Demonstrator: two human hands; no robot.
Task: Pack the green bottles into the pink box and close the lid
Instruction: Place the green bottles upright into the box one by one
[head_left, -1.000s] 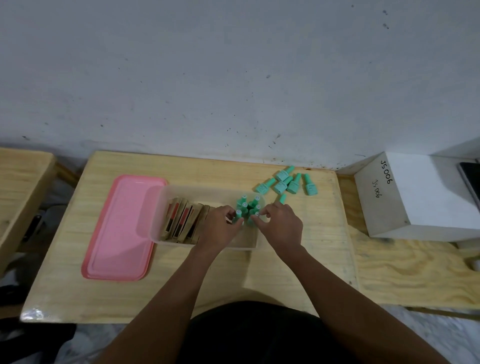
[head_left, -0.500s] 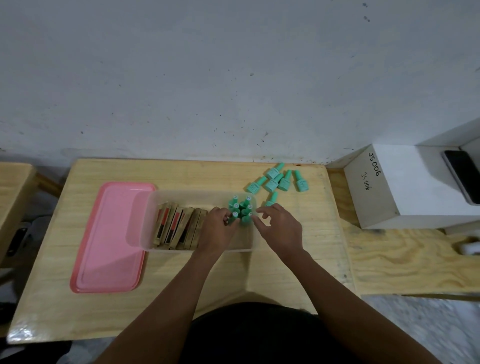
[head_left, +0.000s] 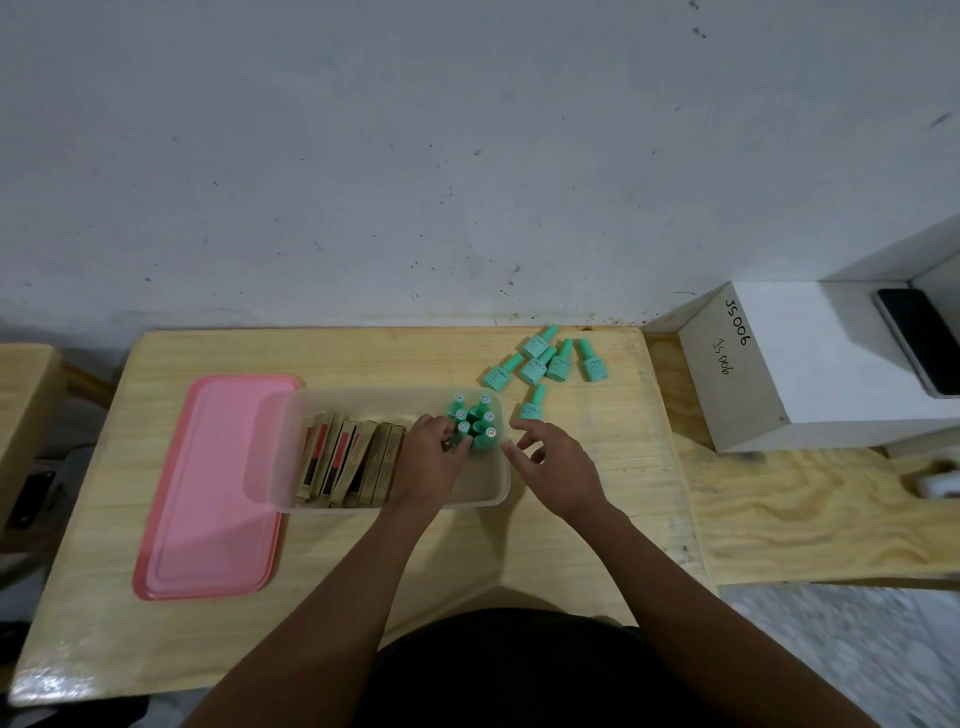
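Mid-pack, as I read it. Box sits mid-table, lid off and flat to its left, out of the way until the end. Brown cartons fill the box's left half, so packed bottles go upright in the far right corner, caps up, tight together to save room.

Left hand is inside the box, fingers curled on the near-left bottle of that cluster. I judge it's steadying them so they don't topple. Right hand is just outside the box's right wall, fingers loose and spread, holding nothing.

Loose bottles lie on their sides near the table's far right edge. One more, the near bottle, lies closer, just beyond the right hand, so probably the next pick.

Next call: right hand takes the near bottle, stands it beside the cluster, left keeps the group braced. Risk: knocking the upright ones over while slotting in. Lid goes on last.
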